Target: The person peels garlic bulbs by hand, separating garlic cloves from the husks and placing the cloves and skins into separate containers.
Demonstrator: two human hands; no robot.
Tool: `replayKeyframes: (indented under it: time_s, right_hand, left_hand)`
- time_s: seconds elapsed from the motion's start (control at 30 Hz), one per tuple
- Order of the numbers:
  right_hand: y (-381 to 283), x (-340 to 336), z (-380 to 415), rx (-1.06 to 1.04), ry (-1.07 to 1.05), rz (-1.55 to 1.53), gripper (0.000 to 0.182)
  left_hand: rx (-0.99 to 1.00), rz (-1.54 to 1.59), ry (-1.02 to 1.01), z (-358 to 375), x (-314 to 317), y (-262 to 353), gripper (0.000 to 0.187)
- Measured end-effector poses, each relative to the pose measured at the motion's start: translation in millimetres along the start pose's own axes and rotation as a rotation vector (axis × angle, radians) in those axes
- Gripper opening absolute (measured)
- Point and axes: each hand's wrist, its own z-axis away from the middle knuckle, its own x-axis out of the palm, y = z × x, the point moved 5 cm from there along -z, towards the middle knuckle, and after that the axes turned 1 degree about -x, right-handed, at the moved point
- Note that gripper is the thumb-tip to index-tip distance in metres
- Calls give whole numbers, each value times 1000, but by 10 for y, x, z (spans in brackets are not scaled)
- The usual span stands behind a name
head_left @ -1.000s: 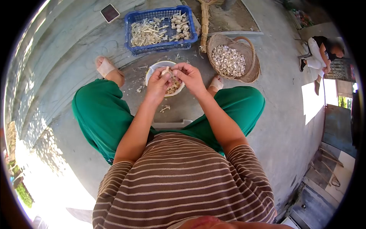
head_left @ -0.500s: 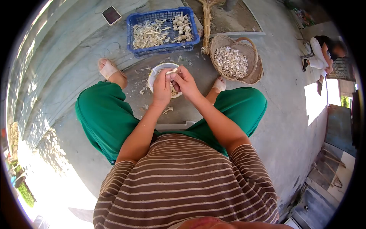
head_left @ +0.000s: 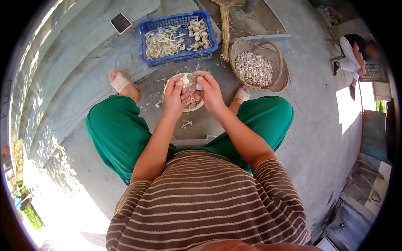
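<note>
While the left hand [head_left: 173, 95] pinches a garlic bulb [head_left: 185, 81] over the bowl [head_left: 191, 110], stem pointing forward, the right hand [head_left: 210, 93] (just beside it) grips a small pale piece [head_left: 198, 86].

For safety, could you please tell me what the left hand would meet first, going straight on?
Probably the blue crate, beyond the white bowl, though the left hand's height is unclear.

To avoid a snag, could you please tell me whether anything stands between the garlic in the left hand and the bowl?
Nothing visible does; the left hand holds the garlic over the bowl.
</note>
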Motion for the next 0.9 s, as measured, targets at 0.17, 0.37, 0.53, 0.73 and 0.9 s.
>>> replayKeyframes:
  time_s: [0.17, 0.37, 0.53, 0.73, 0.9]
  right_hand:
    - [-73, 14, -40, -215, -318, 583, 25]
    - [-99, 115, 15, -253, -263, 638, 24]
    - [155, 49, 34, -102, -228, 454, 24]
    - [203, 57, 54, -59, -262, 315, 23]
    - [227, 31, 26, -25, -293, 205, 21]
  left_hand:
    - [-183, -96, -12, 17, -12, 13, 11]
    - [6, -332, 3, 18, 10, 25, 12]
    - [117, -348, 80, 58, 61, -26, 19]
    - [67, -245, 133, 58, -98, -98, 15]
    - [-27, -69, 237, 36, -160, -125, 18]
